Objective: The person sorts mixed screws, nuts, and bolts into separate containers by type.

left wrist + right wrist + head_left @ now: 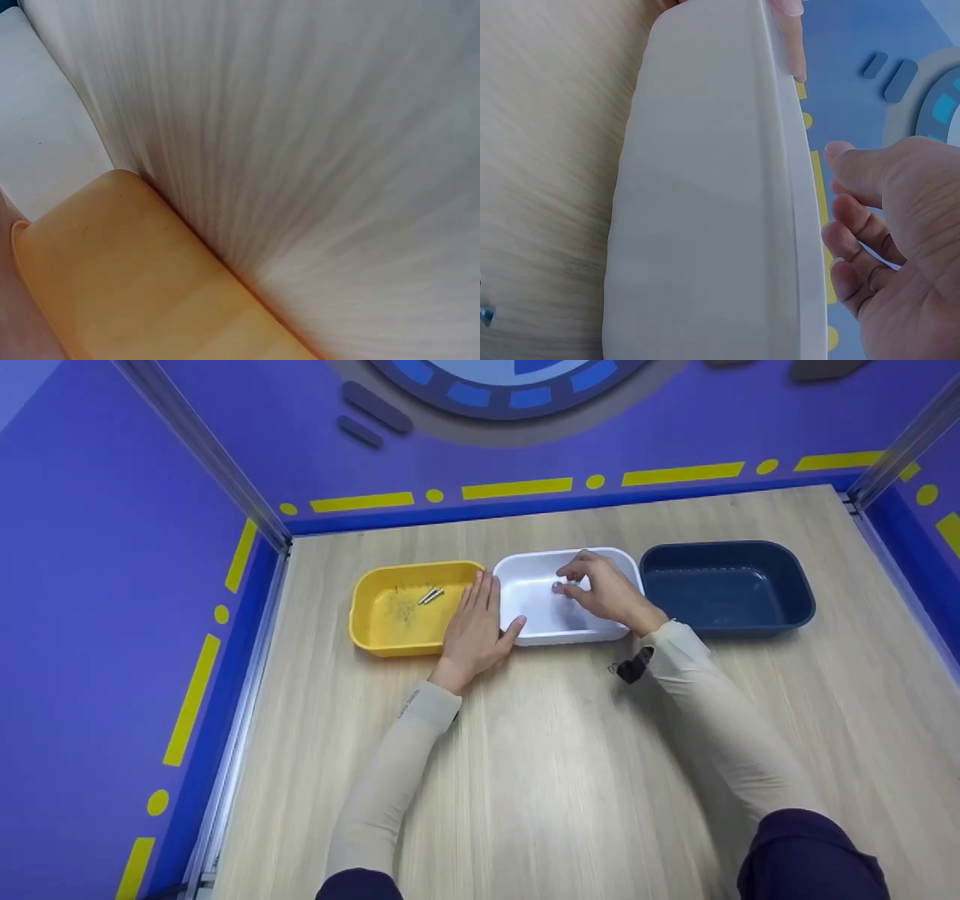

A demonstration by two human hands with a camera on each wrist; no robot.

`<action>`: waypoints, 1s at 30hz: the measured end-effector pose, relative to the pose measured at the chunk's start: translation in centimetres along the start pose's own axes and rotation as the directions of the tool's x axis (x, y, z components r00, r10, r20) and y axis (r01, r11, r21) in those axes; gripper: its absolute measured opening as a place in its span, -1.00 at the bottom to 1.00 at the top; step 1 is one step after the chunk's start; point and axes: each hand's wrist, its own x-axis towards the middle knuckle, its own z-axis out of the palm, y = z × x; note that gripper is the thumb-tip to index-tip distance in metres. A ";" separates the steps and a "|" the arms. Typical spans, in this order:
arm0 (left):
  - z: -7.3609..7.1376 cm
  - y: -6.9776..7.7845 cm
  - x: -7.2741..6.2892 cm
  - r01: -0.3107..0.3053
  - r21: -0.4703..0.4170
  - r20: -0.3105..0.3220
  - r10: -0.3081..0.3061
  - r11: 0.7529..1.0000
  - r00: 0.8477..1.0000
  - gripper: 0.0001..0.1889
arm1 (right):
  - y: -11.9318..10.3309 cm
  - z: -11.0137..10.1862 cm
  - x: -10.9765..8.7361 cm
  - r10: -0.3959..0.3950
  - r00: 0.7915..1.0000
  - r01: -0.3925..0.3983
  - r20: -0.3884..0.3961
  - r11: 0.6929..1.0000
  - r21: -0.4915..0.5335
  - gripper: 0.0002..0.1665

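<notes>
In the head view my left hand (474, 631) lies with straight fingers over the adjoining rims of the yellow tray (367, 637) and the white tray (517, 611), thumb spread onto the white one. Two or so silver screws (430, 596) lie together in the yellow tray. Over the white tray my right hand (609, 591) has its fingers bent, pinching a small shiny metal piece (556, 586) between thumb and fingertips. The right wrist view shows this hand (900, 217) beside the white tray's rim, thumb close against the index finger; the piece is hidden there.
A dark blue tray (795, 607) stands right of the white one, the three trays forming a row. They sit on a light wooden table (540, 765) with blue-purple panels (97, 622) at the back and sides. A dark device (634, 666) hangs at the right wrist.
</notes>
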 end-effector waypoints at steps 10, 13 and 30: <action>0.0 -0.1 0.1 0.003 0.000 0.010 -0.003 1.000 1.000 -0.01 | -0.3 -0.5 -0.2 0.014 1.000 -0.014 0.002 1.000 0.002 -0.66; -0.1 0.0 0.1 0.004 -0.005 0.012 -0.004 1.000 1.000 -0.01 | -0.3 -0.7 -0.4 0.016 1.000 -0.016 0.003 1.000 0.001 -0.65; -0.1 0.0 0.0 0.000 -0.024 0.012 0.000 1.000 1.000 -0.01 | -0.3 -2.1 -1.6 -0.028 0.999 0.027 -0.035 0.999 -0.035 -0.66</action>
